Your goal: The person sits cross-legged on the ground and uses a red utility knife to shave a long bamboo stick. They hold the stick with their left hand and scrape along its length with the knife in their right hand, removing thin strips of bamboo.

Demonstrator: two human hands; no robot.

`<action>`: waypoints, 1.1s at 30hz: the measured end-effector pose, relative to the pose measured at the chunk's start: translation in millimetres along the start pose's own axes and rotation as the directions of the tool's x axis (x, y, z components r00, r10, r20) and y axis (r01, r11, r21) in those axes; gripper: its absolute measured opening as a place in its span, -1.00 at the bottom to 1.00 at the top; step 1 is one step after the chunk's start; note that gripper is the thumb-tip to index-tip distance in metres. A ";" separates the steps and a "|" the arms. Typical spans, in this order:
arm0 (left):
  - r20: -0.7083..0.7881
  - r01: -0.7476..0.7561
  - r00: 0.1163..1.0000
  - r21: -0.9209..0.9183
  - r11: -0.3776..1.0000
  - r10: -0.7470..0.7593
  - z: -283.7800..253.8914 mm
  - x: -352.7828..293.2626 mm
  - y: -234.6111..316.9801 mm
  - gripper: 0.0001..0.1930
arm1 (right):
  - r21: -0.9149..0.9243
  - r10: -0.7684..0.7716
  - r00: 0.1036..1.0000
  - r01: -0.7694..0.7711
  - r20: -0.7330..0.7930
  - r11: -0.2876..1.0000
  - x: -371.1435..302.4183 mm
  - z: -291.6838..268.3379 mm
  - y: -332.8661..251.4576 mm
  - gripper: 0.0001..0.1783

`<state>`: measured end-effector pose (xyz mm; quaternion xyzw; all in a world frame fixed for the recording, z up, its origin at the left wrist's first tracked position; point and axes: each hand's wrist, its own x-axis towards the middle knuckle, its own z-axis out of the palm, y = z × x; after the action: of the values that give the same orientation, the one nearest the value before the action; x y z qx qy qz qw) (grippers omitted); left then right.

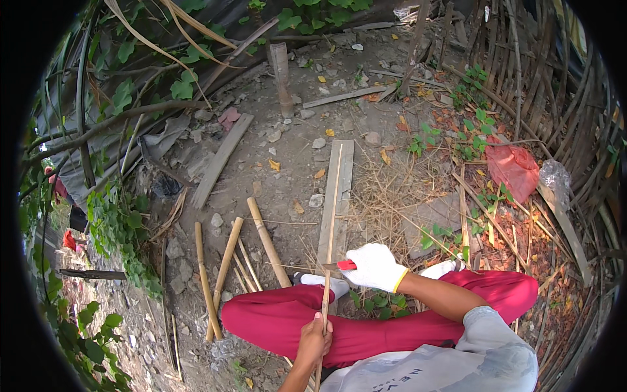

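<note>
My bare left hand point(313, 340) is closed around a long thin bamboo strip point(334, 208), low in the view over my lap. The strip runs away from me, and its far part lies along a grey wooden board point(347, 171) on the ground. In a white glove, my right hand point(375, 267) grips a knife point(347, 265) by its red handle. The knife's short dark blade meets the strip near the board's close end; whether it cuts in cannot be made out.
Several bamboo pieces point(261, 230) lean or lie left of my legs. Dry shavings point(385, 196) cover ground right of the board. A second plank point(222, 160) lies farther left. A red plastic bag point(513, 171) rests near the stick fence point(555, 85). A short post point(281, 78) stands ahead.
</note>
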<state>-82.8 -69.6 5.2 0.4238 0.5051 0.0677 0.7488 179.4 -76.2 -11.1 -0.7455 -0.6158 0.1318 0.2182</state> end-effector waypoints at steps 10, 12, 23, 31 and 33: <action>-0.014 -0.070 0.997 0.294 0.953 0.078 26.3 14.6 -5.4 -0.37 | -0.174 0.131 0.984 -0.108 0.122 0.979 6.5 18.1 16.1 -0.77; 0.004 -0.022 1.000 0.335 0.942 0.022 24.3 7.4 -12.1 -0.35 | -0.191 0.164 0.983 -0.147 0.079 0.971 16.5 25.8 21.6 -0.76; 0.055 -0.127 0.986 0.863 0.489 0.159 -18.4 -58.4 -98.6 -0.49 | -0.306 0.612 0.791 -0.586 -0.017 0.750 30.2 11.1 199.4 -0.74; -0.143 0.208 0.975 0.307 0.929 -0.171 -26.8 -49.4 -50.2 -0.45 | -0.142 0.639 0.766 -0.627 0.066 0.766 8.7 6.1 213.5 -0.59; -0.080 0.238 0.969 0.032 0.971 -0.235 -22.6 -48.2 -44.3 -0.42 | 0.045 0.427 0.893 -0.436 0.142 0.899 12.3 2.8 168.4 -0.46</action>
<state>-138.8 -110.3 4.8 0.3730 0.5814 -0.0164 0.7229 325.6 -88.4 -94.8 -0.8447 -0.4423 0.2481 0.1715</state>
